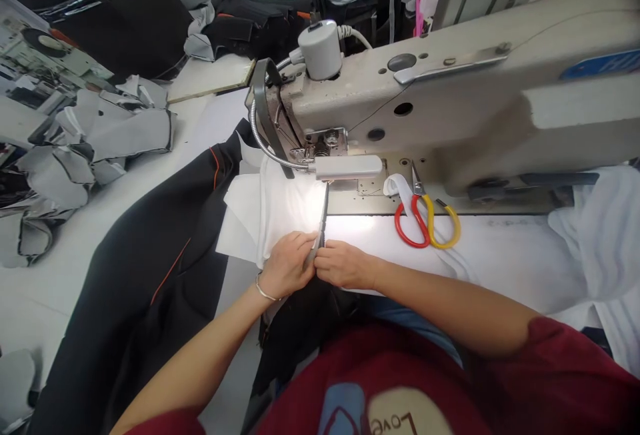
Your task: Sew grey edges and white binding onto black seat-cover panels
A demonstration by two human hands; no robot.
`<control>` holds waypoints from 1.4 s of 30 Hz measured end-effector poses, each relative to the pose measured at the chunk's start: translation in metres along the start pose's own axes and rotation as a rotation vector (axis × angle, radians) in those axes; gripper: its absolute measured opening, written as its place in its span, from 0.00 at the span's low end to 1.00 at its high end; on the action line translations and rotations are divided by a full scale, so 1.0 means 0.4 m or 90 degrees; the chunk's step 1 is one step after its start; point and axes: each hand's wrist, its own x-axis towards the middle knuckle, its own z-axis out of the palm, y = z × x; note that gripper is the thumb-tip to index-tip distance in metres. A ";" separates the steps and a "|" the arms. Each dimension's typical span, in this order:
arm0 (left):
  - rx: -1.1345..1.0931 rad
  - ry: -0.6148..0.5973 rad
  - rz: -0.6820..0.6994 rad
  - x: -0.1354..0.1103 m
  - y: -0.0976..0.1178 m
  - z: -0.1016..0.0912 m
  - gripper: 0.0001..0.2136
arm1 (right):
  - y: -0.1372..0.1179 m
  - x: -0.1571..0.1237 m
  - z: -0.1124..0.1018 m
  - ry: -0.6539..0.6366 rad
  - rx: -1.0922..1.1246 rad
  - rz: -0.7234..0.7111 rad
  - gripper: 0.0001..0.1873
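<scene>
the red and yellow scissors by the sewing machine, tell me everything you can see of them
The scissors lie flat on the sewing machine bed, blades shut and pointing away from the person, up toward the machine's arm. One loop handle is red, the other yellow, both glossy like plastic; the short blades look like grey metal. A strip of white fabric curls against the red handle's top. Neither hand touches them; the right hand is nearest, off to their left.

We wear a dark red T-shirt with short sleeves [560, 368] and a printed picture on the chest; a thin silver bracelet [263, 290] circles our left wrist.
</scene>
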 end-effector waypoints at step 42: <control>0.109 0.036 -0.040 0.042 -0.002 0.025 0.09 | 0.001 0.017 -0.033 -0.050 -0.032 -0.014 0.09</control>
